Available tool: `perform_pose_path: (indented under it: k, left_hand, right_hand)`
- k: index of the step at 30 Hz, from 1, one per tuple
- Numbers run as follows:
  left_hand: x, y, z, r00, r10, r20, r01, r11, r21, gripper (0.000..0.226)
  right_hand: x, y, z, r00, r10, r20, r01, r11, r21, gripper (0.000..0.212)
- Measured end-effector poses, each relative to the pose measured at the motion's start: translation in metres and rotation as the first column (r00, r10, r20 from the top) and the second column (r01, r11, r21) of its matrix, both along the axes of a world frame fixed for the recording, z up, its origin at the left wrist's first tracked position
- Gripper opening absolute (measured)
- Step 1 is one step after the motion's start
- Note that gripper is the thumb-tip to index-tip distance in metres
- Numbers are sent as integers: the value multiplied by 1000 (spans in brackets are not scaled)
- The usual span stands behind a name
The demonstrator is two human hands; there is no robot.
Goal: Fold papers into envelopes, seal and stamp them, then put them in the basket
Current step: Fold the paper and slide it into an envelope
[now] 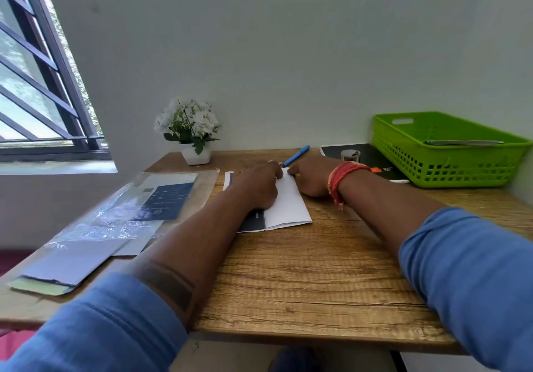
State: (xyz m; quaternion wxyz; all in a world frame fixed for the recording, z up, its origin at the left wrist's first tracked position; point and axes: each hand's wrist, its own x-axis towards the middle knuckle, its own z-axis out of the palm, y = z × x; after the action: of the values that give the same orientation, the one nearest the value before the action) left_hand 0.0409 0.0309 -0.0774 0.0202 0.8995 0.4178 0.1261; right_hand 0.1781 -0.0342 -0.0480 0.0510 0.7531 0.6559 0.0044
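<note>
Folding stage: your left hand (256,185) presses flat on the paper (284,204); your right hand (310,178) pinches its far edge; next, crease firmly.

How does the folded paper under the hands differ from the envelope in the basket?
The folded paper lies flat on the table; the envelope rests in the green basket. Both hands, left and right, touch the paper; nothing touches the envelope. The paper shows a dark printed part; the envelope shows only a pale edge.
</note>
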Motion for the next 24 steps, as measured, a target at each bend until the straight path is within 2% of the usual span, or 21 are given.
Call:
perform_pose_path:
  k: [3,6,9,10,14,16,19,21,24]
  left_hand:
    - [0,1,-1,1000,11,24,-11,1000,-5,38]
    - [-4,4,-3,991,21,129,-15,999,-41,38]
    - [-14,8,-2,979,56,196,-46,997,-57,38]
    - [-18,9,-2,982,83,170,-73,995,-64,37]
    - [-29,12,0,990,135,38,-131,987,-96,29]
    - [-30,8,1,993,119,6,-118,989,-89,31]
    - [-30,4,1,993,113,-25,-114,991,-74,33]
    - [-30,2,0,994,106,-33,-108,992,-72,32]
    - [-31,0,-1,993,109,-33,-112,991,-76,34]
  right_hand:
    - [-1,14,-3,999,-42,11,42,998,37,48]
    - [-1,18,-8,998,-67,21,66,996,63,48]
    - [3,17,-13,999,-52,16,50,992,118,38]
    - [4,17,-14,999,-46,13,44,990,137,37]
    - [2,17,-19,999,-37,9,35,988,153,55]
    - [0,14,-18,1000,-10,-6,11,982,189,54]
    - [-8,6,-17,992,115,-42,-98,951,294,50]
    - [-16,6,-21,985,172,-22,-160,951,264,44]
    - [-20,4,-25,989,150,-15,-146,976,161,49]
